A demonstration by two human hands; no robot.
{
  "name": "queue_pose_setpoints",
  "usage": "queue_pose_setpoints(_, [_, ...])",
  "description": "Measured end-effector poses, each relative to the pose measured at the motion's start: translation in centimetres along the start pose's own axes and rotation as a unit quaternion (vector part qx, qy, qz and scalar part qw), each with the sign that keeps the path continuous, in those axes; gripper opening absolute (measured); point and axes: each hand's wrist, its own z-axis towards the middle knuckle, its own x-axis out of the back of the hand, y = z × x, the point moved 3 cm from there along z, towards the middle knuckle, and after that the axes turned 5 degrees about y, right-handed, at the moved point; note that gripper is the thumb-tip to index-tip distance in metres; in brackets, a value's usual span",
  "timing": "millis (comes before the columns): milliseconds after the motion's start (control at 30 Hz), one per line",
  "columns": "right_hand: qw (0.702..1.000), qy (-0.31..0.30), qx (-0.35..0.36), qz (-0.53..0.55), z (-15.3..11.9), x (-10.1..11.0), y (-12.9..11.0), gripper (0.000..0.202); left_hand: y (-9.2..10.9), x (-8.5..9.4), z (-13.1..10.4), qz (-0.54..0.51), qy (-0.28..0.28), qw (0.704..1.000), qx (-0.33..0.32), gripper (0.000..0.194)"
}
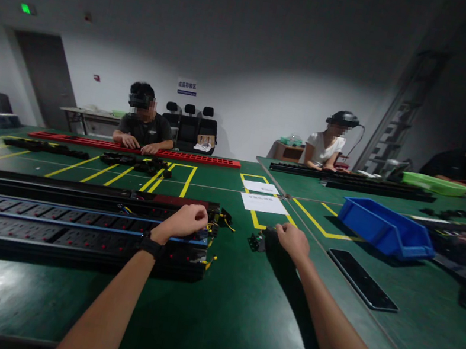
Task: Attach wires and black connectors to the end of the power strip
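Observation:
A long black rail assembly [82, 235] with blue strips and rows of red dots lies across the left half of the table. Over its right end my left hand [187, 222] is closed, thumb and fingers curled together; what they pinch, if anything, is hidden. Short yellow-tipped wires [211, 262] stick out of that end. To the right, my right hand [293, 243] has its fingers drawn together at a small black part [258, 241], which rests on or just above the green table. The fingertips seem to grip its dark right edge.
White paper sheets [266, 204] lie beyond my right hand. A blue bin [386, 228] and a dark phone [362, 280] are at the right. Black part strips [46, 147] and a red rail [202, 159] lie farther back. Co-workers sit across the table and at right.

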Motion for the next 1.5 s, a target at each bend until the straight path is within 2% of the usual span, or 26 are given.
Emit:
queue_pose_setpoints(100, [0.998, 0.040, 0.041, -0.023, -0.2, 0.4, -0.4, 0.036, 0.2, -0.2, 0.2, -0.058, 0.030, 0.998, -0.007, 0.016])
queue_pose_setpoints(167, [0.991, 0.087, 0.104, -0.016, -0.6, 0.8, -1.5, 0.033, 0.6, -0.4, 0.3, -0.100, 0.035, 0.994, -0.005, 0.015])
queue_pose_setpoints(233, [0.975, 0.107, 0.187, 0.049, -1.4, 1.1, -3.2, 0.029, 1.2, -0.7, 0.3, -0.129, 0.037, 0.991, -0.011, 0.014])
queue_pose_setpoints(367, [0.908, 0.036, 0.343, 0.238, -4.6, 1.1, -7.7, 0.031, 2.1, -1.2, 0.3, -0.162, 0.037, 0.986, -0.033, 0.013])
queue_pose_setpoints(433, [0.879, 0.010, 0.402, 0.258, -6.5, 0.8, -9.7, 0.037, 2.0, -1.7, 0.3, -0.164, 0.032, 0.985, -0.042, 0.014])
queue_pose_setpoints(500, [0.863, 0.000, 0.433, 0.260, -7.8, 0.5, -10.9, 0.026, 1.8, -2.2, 0.4, -0.168, 0.013, 0.985, -0.048, 0.015])
queue_pose_setpoints(600, [0.861, -0.016, 0.442, 0.249, -8.6, 0.2, -11.7, 0.014, 1.5, -3.1, 0.5, -0.154, -0.004, 0.986, -0.056, 0.015])
queue_pose_setpoints(767, [0.865, -0.047, 0.426, 0.261, -8.6, 0.0, -11.2, 0.015, 2.0, -3.8, 0.3, -0.131, -0.007, 0.989, -0.072, 0.014])
queue_pose_setpoints(967, [0.879, -0.079, 0.398, 0.252, -8.6, -0.1, -10.9, 0.014, 2.9, -3.9, -0.2, -0.112, -0.031, 0.991, -0.070, 0.012])
queue_pose_setpoints(1133, [0.872, -0.114, 0.381, 0.286, -8.8, -0.4, -11.0, 0.018, 2.6, -4.3, -0.2, -0.121, -0.039, 0.990, -0.067, 0.013])
queue_pose_setpoints(1333, [0.873, -0.068, 0.392, 0.283, -8.4, 0.1, -11.0, 0.016, 1.8, -4.6, 0.3, -0.160, -0.019, 0.986, -0.048, 0.022])
queue_pose_setpoints(1400, [0.887, -0.038, 0.391, 0.244, -7.6, 0.8, -10.5, 0.014, 1.8, -4.0, 0.4, -0.107, 0.021, 0.993, -0.040, 0.021])
queue_pose_setpoints(1500, [0.928, 0.035, 0.353, 0.110, -5.7, 2.0, -8.8, 0.014, 1.6, -3.0, 0.3, 0.054, 0.093, 0.994, -0.012, 0.018])
